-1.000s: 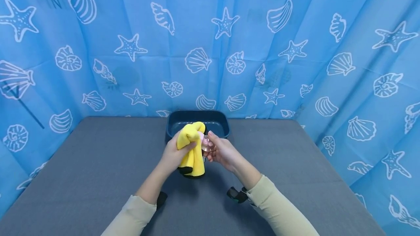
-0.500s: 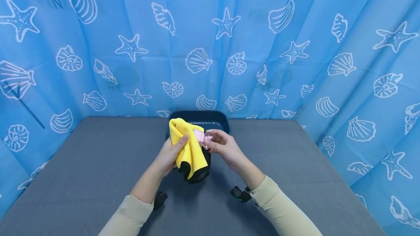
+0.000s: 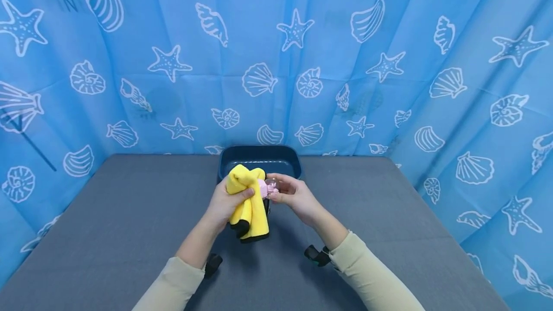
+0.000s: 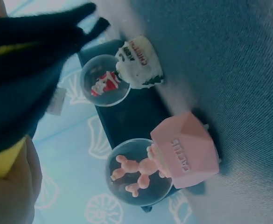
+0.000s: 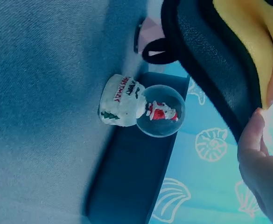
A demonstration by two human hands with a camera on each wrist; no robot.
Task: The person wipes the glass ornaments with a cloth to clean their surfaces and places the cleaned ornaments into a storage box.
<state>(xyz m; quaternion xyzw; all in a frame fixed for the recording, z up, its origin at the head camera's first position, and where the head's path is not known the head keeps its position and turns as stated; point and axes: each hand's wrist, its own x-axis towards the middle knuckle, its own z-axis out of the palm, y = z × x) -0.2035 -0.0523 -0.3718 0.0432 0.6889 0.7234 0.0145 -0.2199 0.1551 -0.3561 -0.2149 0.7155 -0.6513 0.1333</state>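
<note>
Head view: left grip (image 3: 222,204) curled round a yellow cloth (image 3: 258,215); right grip (image 3: 298,199) holding a pink-based globe (image 3: 263,189) by its clear dome (image 3: 272,183), base against the cloth, above the counter (image 3: 371,220) before a dark-blue bin (image 3: 259,149).

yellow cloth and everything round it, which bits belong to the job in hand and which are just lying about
In the job, it seems:
- yellow cloth, gripped by the left hand
- pink snow globe, held by the right hand

Apparently lying about, unheld:
- Christmas snow globe
- second pink snow globe
- dark blue tray
</note>
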